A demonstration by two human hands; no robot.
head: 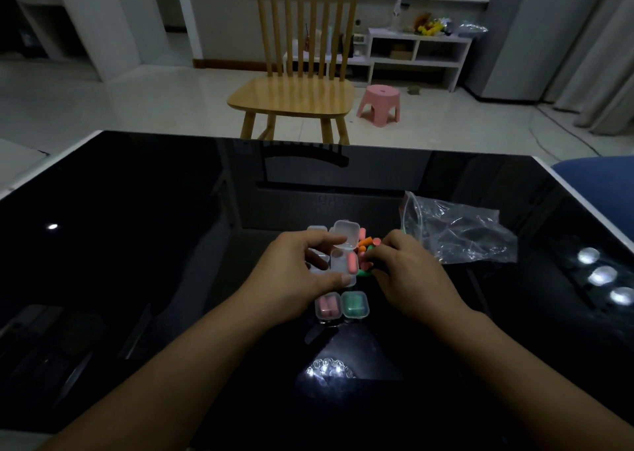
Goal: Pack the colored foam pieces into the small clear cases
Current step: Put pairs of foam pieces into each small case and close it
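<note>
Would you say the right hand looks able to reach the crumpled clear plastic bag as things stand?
Probably yes: the crumpled clear plastic bag lies just beyond the right hand on the glossy black table, with nothing between them, though its fingers are busy in the loose coloured foam pieces.

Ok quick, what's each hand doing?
Left hand: holds the open clear case.
Right hand: fingers curled in the foam pieces; grip hidden.

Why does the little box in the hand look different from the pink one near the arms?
The open case, held by the left hand, has its lid up and one pink piece inside. The pink-filled case lies shut on the table, untouched, holding two pieces. Both are small and clear.
</note>
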